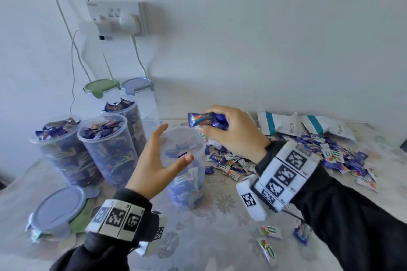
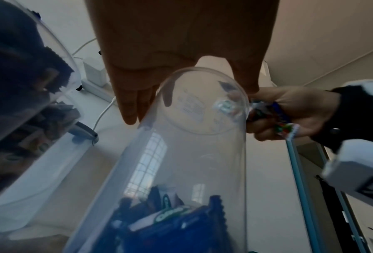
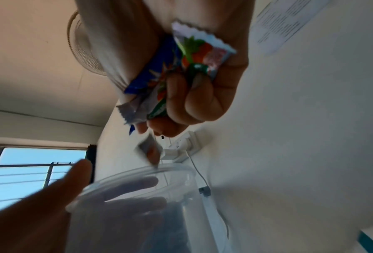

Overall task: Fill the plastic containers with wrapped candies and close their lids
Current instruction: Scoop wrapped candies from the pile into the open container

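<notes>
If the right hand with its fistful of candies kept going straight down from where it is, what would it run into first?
Probably the open rim of the partly filled container that the left hand steadies. The right hand holds wrapped candies at the rim's far right edge, so it might clip that edge; depth is unclear.

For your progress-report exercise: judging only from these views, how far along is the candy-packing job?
Done: three containers at left are heaped with candies, though lidless; two lidded ones stand behind, contents unclear. In hand: the left hand steadies a partly filled container while the right hand brings a fistful of candies over it. Left: the loose pile, and the lids lying by the containers.
</notes>
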A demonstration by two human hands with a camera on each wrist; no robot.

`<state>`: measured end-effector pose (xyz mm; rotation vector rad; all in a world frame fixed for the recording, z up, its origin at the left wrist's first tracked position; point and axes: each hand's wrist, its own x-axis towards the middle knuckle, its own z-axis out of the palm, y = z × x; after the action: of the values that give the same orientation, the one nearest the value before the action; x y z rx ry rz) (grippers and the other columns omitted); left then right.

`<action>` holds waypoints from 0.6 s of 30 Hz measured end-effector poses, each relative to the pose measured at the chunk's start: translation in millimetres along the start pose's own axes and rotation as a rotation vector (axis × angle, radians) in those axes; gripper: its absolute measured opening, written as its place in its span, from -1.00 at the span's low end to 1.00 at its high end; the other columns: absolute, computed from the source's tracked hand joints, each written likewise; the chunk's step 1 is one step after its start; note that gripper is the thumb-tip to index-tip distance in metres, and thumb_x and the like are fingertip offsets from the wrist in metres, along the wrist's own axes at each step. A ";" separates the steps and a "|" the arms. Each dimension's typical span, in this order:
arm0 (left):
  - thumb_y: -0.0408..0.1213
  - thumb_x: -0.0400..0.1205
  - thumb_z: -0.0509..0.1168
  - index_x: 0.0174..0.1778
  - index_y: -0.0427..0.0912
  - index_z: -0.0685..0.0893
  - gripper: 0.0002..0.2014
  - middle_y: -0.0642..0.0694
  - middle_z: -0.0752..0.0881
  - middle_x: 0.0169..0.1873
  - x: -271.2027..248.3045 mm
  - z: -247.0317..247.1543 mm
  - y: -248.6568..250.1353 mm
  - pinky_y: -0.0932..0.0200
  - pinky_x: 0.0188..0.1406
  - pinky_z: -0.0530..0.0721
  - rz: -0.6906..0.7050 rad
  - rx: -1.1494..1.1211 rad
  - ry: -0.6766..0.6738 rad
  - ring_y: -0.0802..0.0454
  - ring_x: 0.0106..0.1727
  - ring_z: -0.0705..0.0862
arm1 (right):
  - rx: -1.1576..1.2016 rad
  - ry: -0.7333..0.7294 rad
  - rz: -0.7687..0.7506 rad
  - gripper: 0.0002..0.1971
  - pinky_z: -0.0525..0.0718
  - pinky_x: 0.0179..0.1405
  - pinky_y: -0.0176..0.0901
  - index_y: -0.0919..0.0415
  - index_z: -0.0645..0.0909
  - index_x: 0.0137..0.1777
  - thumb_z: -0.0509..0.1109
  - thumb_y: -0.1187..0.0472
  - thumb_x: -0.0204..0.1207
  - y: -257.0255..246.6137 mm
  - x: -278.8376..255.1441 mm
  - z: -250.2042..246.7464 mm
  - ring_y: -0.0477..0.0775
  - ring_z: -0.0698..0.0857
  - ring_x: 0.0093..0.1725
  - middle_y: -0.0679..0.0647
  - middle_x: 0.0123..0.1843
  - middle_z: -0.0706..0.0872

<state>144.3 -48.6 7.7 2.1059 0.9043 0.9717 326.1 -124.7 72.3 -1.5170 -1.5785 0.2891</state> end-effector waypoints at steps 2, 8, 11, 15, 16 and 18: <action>0.41 0.19 0.33 0.51 0.03 0.27 -0.01 0.09 0.46 0.37 -0.2 0.2 -0.8 0.30 0.33 0.39 0.000 -0.074 -0.020 0.26 0.40 0.44 | -0.059 -0.090 0.001 -0.85 0.44 -0.38 -0.42 0.15 0.69 -0.06 0.51 0.11 0.46 -5.1 17.3 9.8 -0.17 0.58 -0.38 -0.04 -0.32 0.69; 0.39 0.19 0.42 0.51 -0.06 0.28 0.03 0.01 0.53 0.37 1.4 1.4 -6.9 0.01 0.42 0.48 -0.014 -0.188 -0.027 0.18 0.41 0.49 | -0.278 -0.336 0.035 -0.62 0.46 -0.34 -0.29 0.05 0.65 -0.01 0.54 -0.19 0.33 -21.3 41.6 22.6 -0.14 0.54 -0.37 -0.07 -0.31 0.64; 0.29 0.19 0.38 0.48 -0.03 0.30 -0.05 0.13 0.48 0.35 0.3 1.4 -4.3 0.53 0.29 0.38 0.013 -0.183 -0.020 0.48 0.35 0.41 | -0.260 -0.256 -0.022 -0.64 0.43 -0.37 -0.27 0.09 0.64 -0.08 0.35 -0.23 0.48 -25.0 45.6 28.3 -0.11 0.46 -0.46 -0.04 -0.43 0.51; 0.28 0.20 0.44 0.56 -0.06 0.21 0.05 0.07 0.41 0.39 -1.1 2.5 -5.7 0.58 0.21 0.29 -0.007 -0.196 -0.014 0.30 0.41 0.37 | 0.108 0.066 -0.045 -0.69 0.46 -0.37 -0.41 0.23 0.61 -0.14 0.25 -0.01 0.64 -25.4 46.5 44.2 -0.20 0.54 -0.50 -0.12 -0.51 0.46; 0.24 0.24 0.49 0.56 -0.08 0.20 0.03 0.08 0.40 0.38 -0.9 2.0 -5.4 0.63 0.18 0.29 -0.003 -0.193 -0.016 0.30 0.41 0.36 | 0.157 0.144 -0.044 -0.69 0.50 -0.34 -0.39 0.23 0.59 -0.13 0.22 0.00 0.63 -25.0 46.6 49.0 -0.19 0.56 -0.45 -0.12 -0.48 0.48; 0.18 0.29 0.50 0.57 -0.10 0.19 0.00 0.11 0.38 0.36 -0.8 0.6 -4.6 0.70 0.14 0.28 0.009 -0.205 -0.030 0.32 0.39 0.35 | 0.252 0.212 -0.053 -0.73 0.53 -0.30 -0.41 0.23 0.57 -0.11 0.17 0.05 0.63 -23.0 45.4 58.3 -0.17 0.55 -0.38 -0.02 -0.40 0.50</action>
<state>143.0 -46.8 3.6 1.9482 0.7473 0.9910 275.8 -65.9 74.9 -1.2660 -1.3580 0.2765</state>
